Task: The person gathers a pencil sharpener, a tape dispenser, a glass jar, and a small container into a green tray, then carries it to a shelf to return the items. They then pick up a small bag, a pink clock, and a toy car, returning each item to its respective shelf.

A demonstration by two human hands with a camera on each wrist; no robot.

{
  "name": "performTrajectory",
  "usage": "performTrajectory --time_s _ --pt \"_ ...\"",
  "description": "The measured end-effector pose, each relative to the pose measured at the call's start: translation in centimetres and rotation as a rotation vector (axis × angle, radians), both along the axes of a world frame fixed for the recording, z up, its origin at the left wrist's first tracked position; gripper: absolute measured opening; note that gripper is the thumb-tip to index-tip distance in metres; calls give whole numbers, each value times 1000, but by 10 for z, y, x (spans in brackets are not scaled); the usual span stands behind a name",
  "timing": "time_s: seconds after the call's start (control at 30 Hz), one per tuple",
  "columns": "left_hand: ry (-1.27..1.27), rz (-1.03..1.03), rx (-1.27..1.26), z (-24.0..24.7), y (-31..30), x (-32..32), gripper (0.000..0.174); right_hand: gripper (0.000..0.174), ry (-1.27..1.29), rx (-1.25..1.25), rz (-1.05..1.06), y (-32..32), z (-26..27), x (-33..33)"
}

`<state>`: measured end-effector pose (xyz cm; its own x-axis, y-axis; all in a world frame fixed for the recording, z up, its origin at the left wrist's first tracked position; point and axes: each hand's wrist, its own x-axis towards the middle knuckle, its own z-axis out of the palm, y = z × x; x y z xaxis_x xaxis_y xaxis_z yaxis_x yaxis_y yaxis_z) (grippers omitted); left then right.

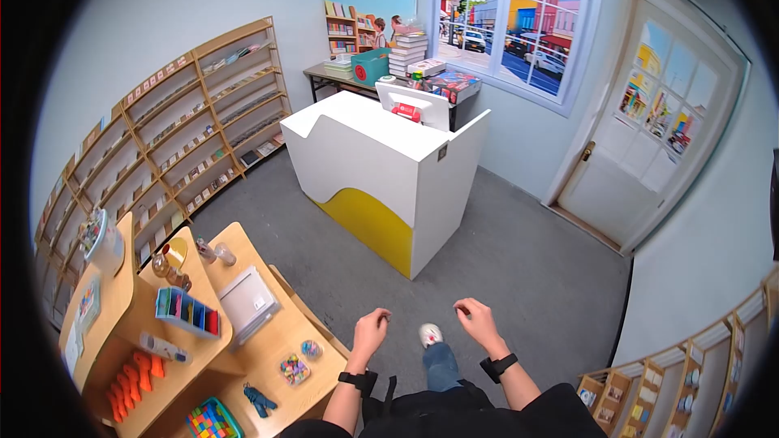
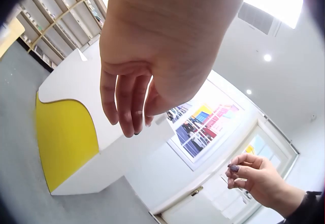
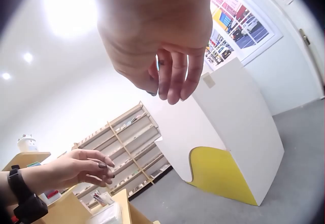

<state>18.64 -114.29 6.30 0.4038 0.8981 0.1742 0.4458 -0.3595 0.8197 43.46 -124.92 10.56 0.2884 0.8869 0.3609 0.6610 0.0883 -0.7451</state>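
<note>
Both hands hang in the air over the grey floor, holding nothing. The left hand is at the lower middle of the head view, its fingers loosely bent; in the left wrist view this hand points down with relaxed fingers. To its right, the right hand is raised at a similar height, fingers loosely bent too; the right wrist view shows the hand hanging with relaxed fingers. A gap separates the hands. Nearest to the left hand is the wooden display table with small containers of beads.
A white counter with a monitor stands ahead. Wooden shelves line the left wall. The door is at the right, low racks at lower right. A stepped stand holds a pen tray. One shoe shows below.
</note>
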Motion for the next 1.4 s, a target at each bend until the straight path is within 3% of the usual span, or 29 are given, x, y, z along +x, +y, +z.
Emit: performTrajectory --time_s 0.17,0.33,0.5,0.63,0.83,1.07,1.2,1.4 --pt "17 187 -15 -21 122 2 14 8 -52 26 177 159 -3 22" --pt "-117 346 17 -2 247 16 13 7 -137 82 382 335 13 27" --pt "-156 496 -20 8 330 -7 14 8 -150 128 576 473 29 -10" --pt "-112 600 -130 -3 402 -46 15 7 -117 58 679 563 9 -46" --pt "-53 556 -133 -23 555 -127 15 5 -79 12 679 712 -21 -114" --pt "13 520 -20 15 762 -227 15 6 -50 50 607 892 21 -203" --pt "-10 462 -21 22 850 -258 16 7 -50 53 549 975 21 -238" --pt "7 486 -174 -17 956 -298 17 7 -73 11 637 1119 -7 -289"
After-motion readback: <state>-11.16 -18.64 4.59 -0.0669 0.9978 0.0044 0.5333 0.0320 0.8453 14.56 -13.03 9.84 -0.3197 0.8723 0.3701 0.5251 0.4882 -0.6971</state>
